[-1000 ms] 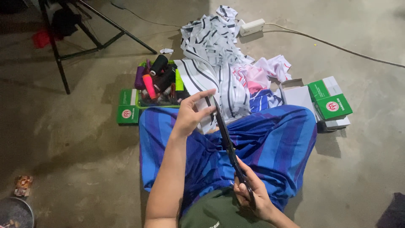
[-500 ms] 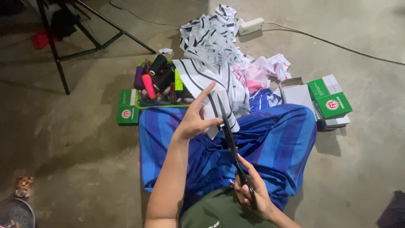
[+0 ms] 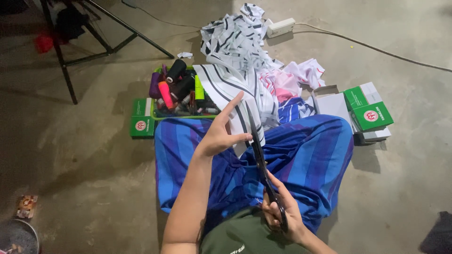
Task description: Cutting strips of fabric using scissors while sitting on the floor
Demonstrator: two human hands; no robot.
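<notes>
Since a moment ago, the left hand [image 3: 220, 136] has closed further onto the white striped cloth [image 3: 230, 91], thumb pinching its edge while the forefinger points up, keeping the fabric taut for the blades. Left of it sits a green tray of thread spools [image 3: 178, 89] beside a green box [image 3: 141, 123]. Long black scissors [image 3: 261, 164] run down the cloth edge over the blue striped skirt [image 3: 310, 160], handles gripped in the curled right hand [image 3: 282, 216]. Green and white boxes [image 3: 367, 112] lie further right.

The left hand [image 3: 220, 136] pinches a striped white cloth strip [image 3: 235, 96]. The right hand [image 3: 282, 217] grips long black scissors [image 3: 262, 162], blades touching the strip beside the left thumb.
</notes>
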